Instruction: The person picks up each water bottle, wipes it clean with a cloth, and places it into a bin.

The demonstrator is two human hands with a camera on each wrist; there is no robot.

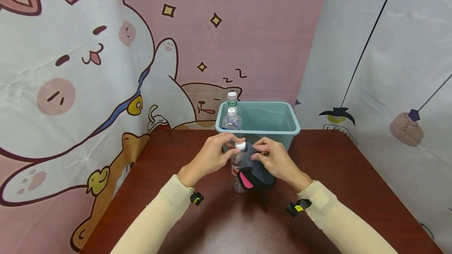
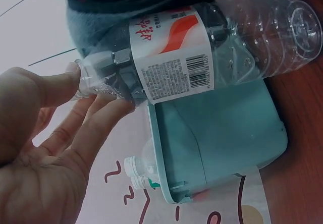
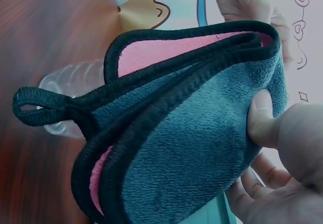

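A clear plastic bottle [image 1: 238, 185] with a white cap stands upright on the table, its red-and-white label [image 2: 171, 52] plain in the left wrist view. My left hand [image 1: 213, 154] grips it at the neck, thumb and fingers around the area just below the cap. In my right hand [image 1: 279, 162], a folded grey cloth [image 3: 176, 143] is pinched between thumb and fingers. The cloth has black edging, a pink underside and a hanging loop [image 3: 40, 105]. It drapes against the bottle's side and hides part of it.
Behind the hands, a light blue-green plastic bin [image 1: 293, 131] stands at the table's far edge. Two capped bottles, a nearer one [image 1: 231, 121] and a farther one [image 1: 232, 99], poke above its rim at the left. The brown table [image 1: 169, 152] meets a cartoon-printed backdrop [image 1: 268, 42].
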